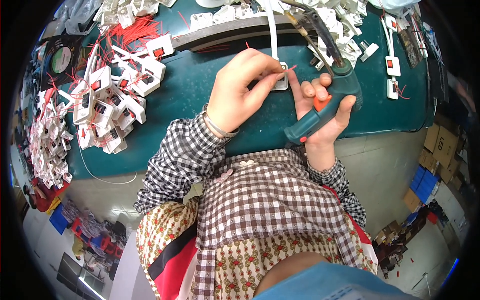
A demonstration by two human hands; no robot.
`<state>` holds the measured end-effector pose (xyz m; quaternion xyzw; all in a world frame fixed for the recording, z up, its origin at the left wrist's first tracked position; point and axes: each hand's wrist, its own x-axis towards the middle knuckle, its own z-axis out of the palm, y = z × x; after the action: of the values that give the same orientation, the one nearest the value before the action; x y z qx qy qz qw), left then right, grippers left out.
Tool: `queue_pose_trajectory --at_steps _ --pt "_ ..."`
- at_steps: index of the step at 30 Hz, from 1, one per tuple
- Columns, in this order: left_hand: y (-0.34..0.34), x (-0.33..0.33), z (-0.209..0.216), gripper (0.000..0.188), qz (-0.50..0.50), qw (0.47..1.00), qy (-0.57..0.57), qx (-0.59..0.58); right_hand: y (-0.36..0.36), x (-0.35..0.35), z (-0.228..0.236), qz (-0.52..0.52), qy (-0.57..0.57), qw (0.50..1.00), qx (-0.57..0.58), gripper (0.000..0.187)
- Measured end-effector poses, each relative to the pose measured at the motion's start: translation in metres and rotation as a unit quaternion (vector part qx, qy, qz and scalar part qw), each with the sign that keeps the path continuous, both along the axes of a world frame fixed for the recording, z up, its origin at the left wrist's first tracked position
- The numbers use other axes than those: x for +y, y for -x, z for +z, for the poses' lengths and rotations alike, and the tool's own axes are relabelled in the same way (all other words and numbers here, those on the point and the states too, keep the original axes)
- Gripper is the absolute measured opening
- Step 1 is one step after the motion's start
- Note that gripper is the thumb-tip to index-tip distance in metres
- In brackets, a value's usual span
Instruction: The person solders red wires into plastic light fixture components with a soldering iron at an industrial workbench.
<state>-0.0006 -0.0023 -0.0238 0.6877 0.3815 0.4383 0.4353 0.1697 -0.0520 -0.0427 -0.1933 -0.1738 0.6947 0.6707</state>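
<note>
on the green bench (190, 75), a small white housing (281, 86) is placed beyond the middle of the near edge, and from it a white cable (271, 30) is run toward the far edge. a thin red wire (292, 68) is pinched over the housing between thumb and forefinger of the left hand (239, 92). by the right hand (327, 131) a green soldering gun (312, 124) with an orange trigger is gripped, its nose pointed to the far edge; the index finger is stretched out just beside the wire. the two hands are held close together, but whether their fingertips touch cannot be told.

toward the left end, white switch cases (102, 107) are heaped, with red rocker switches and dark parts seated in some and red wires trailing out. more small white pieces (47, 140) are massed at the left edge. loose red wires (132, 30) are bunched near the far left corner, where a clear plastic bag (65, 20) is also set, its contents too blurred to be made out. near the right edge, two cabled switch units (392, 65) are laid in line. along the far edge, white shells (350, 47) are piled. beyond the right edge, cardboard boxes (445, 145) are stacked.
</note>
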Motion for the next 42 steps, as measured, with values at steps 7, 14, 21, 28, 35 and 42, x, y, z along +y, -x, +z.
queue_pose_trajectory --at_steps 7,14,21,28,35,42 --pt "-0.006 -0.006 0.000 0.011 0.045 0.999 -0.023 0.004 -0.003 -0.002 0.004 -0.008 -0.003 0.999 0.035 0.053" --pt "-0.018 -0.009 0.000 0.011 0.086 0.992 0.074 -0.059 0.013 -0.007 0.005 0.001 0.039 0.994 0.102 0.049" --pt "-0.002 -0.004 0.013 0.008 0.022 0.996 -0.031 0.075 0.013 -0.005 0.003 -0.016 0.028 0.998 0.062 0.057" --pt "0.011 0.010 0.012 0.010 -0.035 0.998 -0.015 0.056 0.012 -0.003 -0.005 0.004 0.003 0.995 0.095 0.057" --pt "0.011 0.012 0.006 0.012 -0.034 0.996 -0.016 0.076 0.009 -0.004 0.002 0.021 0.019 0.998 0.061 0.052" --pt "0.009 0.016 0.001 0.012 -0.051 0.996 -0.033 0.067 -0.029 -0.021 0.021 0.002 0.009 1.000 -0.015 0.052"
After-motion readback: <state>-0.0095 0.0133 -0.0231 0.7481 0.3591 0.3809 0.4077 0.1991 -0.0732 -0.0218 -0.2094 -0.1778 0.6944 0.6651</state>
